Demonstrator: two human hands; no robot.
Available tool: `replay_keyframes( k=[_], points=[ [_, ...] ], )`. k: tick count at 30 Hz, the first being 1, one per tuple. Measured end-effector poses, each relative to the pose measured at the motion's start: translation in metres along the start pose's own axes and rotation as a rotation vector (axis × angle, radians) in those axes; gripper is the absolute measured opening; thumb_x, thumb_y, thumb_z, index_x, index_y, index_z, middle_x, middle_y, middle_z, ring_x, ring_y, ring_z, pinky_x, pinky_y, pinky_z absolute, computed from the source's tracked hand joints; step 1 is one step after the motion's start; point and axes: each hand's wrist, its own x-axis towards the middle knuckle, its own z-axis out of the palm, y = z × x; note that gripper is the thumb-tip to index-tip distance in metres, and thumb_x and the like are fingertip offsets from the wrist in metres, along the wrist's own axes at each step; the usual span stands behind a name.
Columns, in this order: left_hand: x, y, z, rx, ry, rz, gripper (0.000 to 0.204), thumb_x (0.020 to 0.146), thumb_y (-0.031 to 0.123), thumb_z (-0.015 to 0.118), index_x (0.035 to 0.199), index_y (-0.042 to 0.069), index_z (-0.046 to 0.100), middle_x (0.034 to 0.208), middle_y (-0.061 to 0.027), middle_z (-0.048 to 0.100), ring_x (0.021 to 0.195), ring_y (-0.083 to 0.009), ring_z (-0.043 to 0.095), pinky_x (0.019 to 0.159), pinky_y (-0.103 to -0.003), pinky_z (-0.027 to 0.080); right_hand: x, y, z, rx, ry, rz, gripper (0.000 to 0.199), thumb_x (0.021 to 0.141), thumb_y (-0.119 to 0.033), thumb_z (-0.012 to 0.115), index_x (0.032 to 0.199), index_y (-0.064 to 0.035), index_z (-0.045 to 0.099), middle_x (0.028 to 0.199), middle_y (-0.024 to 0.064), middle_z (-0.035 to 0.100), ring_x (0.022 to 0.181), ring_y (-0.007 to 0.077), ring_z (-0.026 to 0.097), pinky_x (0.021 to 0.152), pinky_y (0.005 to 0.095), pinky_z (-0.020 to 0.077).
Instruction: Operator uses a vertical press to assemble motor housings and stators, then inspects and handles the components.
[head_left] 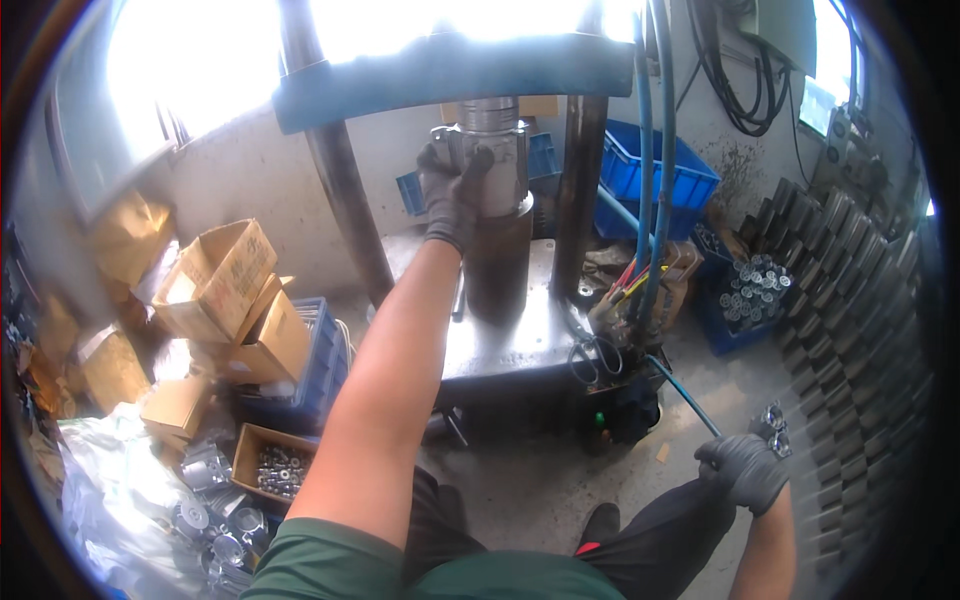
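My left hand [452, 190], in a dark glove, is stretched forward and curled round a silvery metal housing [500, 165]. That housing sits upright on a dark, thick cylinder [497, 262], just under the ribbed ram [488, 113] of a press. At the lower right, my right hand [745, 472], also gloved, is closed on the end of a thin blue lever [688, 396] that slants up toward the press. Shiny metal pieces [774, 428] show right beside this hand; whether it touches them I cannot tell.
Steel press posts [345, 200] flank the cylinder, on a metal table [475, 350]. Scissors [592, 360] hang at its right edge. Blue crates [655, 170], stacked metal parts [835, 270] and hoses [648, 120] stand right. Cardboard boxes [215, 280] and a carton of small parts [245, 455] lie left.
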Motion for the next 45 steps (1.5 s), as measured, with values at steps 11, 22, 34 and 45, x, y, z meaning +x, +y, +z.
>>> replay_keyframes(
  k=[11, 22, 34, 45],
  points=[
    [-0.005, 0.004, 0.003, -0.033, -0.015, 0.018, 0.090, 0.074, 0.031, 0.098, 0.140, -0.004, 0.049, 0.126, -0.0182, 0.064, 0.107, -0.0264, 0.068, 0.089, -0.038, 0.062, 0.002, 0.013, -0.006, 0.072, -0.030, 0.010, 0.034, 0.091, -0.023, 0.066, 0.117, -0.0067, 0.081, 0.106, 0.0193, 0.079, 0.092, 0.0388, 0.077, 0.089, 0.0476, 0.0607],
    [0.012, -0.022, -0.006, 0.058, 0.038, 0.041, 0.100, 0.074, 0.029, 0.099, 0.147, -0.003, 0.040, 0.132, -0.0190, 0.059, 0.116, -0.0266, 0.065, 0.098, -0.039, 0.060, 0.005, 0.023, 0.005, 0.079, -0.022, -0.014, 0.031, 0.093, -0.024, 0.066, 0.115, -0.0093, 0.082, 0.101, 0.0215, 0.079, 0.095, 0.0389, 0.077, 0.091, 0.0471, 0.0616],
    [0.007, -0.014, -0.002, 0.004, 0.013, 0.005, 0.101, 0.074, 0.025, 0.100, 0.148, -0.003, 0.038, 0.133, -0.0191, 0.059, 0.118, -0.0275, 0.065, 0.098, -0.040, 0.060, 0.004, 0.018, 0.000, 0.099, -0.011, -0.005, 0.030, 0.092, -0.023, 0.068, 0.115, -0.0081, 0.081, 0.100, 0.0213, 0.079, 0.094, 0.0390, 0.077, 0.090, 0.0475, 0.0616],
    [0.008, -0.019, -0.003, 0.053, 0.081, 0.016, 0.106, 0.070, 0.032, 0.102, 0.148, -0.006, 0.042, 0.135, -0.0209, 0.060, 0.119, -0.0279, 0.065, 0.098, -0.037, 0.060, 0.002, 0.022, 0.001, 0.151, 0.036, -0.043, 0.028, 0.093, -0.022, 0.069, 0.113, -0.0079, 0.082, 0.100, 0.0205, 0.079, 0.093, 0.0383, 0.078, 0.089, 0.0456, 0.0626]
  ],
)
